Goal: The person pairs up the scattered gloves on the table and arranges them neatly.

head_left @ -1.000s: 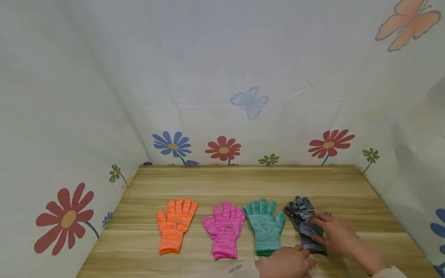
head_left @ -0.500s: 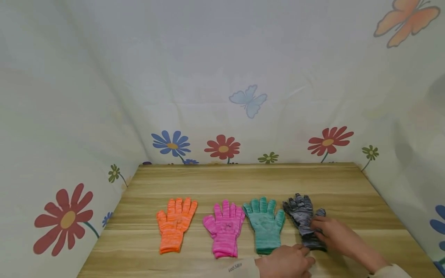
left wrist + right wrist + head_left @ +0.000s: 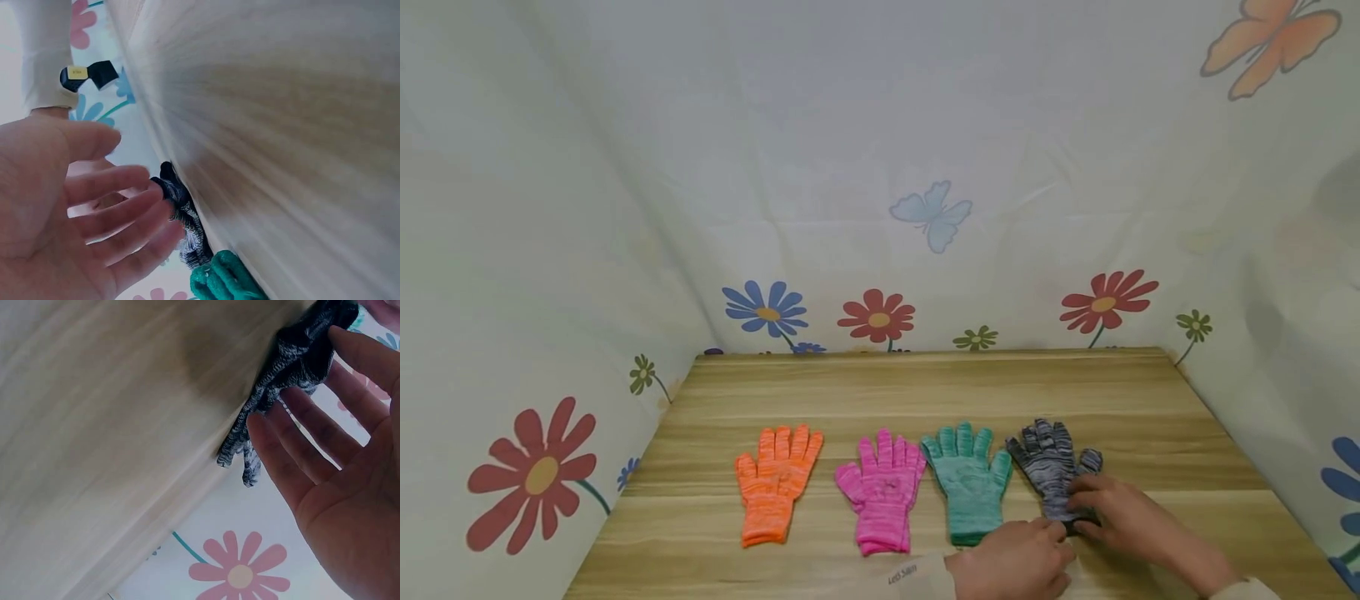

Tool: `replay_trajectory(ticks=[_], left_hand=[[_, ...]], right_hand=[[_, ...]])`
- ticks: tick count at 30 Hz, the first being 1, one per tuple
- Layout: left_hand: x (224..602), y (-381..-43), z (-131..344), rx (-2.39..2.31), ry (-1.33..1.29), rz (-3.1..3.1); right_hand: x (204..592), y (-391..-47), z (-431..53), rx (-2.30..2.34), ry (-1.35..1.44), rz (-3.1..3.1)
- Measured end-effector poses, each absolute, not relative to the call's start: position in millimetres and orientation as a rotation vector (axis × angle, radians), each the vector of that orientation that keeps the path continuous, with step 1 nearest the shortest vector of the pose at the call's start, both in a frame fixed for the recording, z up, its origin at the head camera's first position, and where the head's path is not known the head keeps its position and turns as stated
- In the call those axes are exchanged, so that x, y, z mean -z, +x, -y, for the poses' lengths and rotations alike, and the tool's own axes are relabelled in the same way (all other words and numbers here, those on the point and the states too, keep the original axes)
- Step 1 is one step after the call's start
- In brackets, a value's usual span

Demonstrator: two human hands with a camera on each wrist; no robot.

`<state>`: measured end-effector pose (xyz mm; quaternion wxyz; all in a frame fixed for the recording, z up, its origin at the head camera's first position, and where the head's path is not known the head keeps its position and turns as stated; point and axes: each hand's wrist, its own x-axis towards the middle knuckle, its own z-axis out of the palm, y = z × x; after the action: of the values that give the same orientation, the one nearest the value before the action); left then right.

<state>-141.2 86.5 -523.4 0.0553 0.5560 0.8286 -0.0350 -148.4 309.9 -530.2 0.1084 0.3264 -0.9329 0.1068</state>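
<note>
A black-and-grey knit glove point(image 3: 1051, 467) lies at the right end of a row, fingers pointing away. My right hand point(image 3: 1123, 512) pinches its cuff side with thumb and fingers. In the right wrist view, the thumb of the right hand point(image 3: 356, 462) is at the dark cuff while the other fingers reach along the glove point(image 3: 290, 356). My left hand point(image 3: 1015, 558) has its fingertips right at the cuff's left corner. Its fingers look loosely extended in the left wrist view, where the left hand point(image 3: 81, 212) overlaps the glove point(image 3: 190, 228).
Left of it, a green glove point(image 3: 972, 492), a pink glove point(image 3: 883, 500) and an orange glove point(image 3: 772, 492) lie flat on the wooden table point(image 3: 925, 383). A white cloth point(image 3: 820, 167) printed with flowers and butterflies surrounds the table's back and sides.
The dark glove's fingers have been spread flat and its thumb now sticks out to the right. My right hand has slid down toward the cuff; my left hand has shifted slightly upward.
</note>
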Motion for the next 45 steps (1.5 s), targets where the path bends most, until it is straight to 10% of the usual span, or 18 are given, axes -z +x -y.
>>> replay_trajectory(ticks=[13, 35, 45], left_hand=[[522, -148, -90, 0.051, 1.695, -2.479], [575, -169, -104, 0.137, 1.581, -2.354], [509, -150, -72, 0.093, 1.616, -2.463]], right_hand=[[516, -166, -317, -0.411, 0.531, 3.077], [525, -178, -286, -0.495, 0.738, 3.164], [524, -179, -284, -0.487, 0.722, 3.145]])
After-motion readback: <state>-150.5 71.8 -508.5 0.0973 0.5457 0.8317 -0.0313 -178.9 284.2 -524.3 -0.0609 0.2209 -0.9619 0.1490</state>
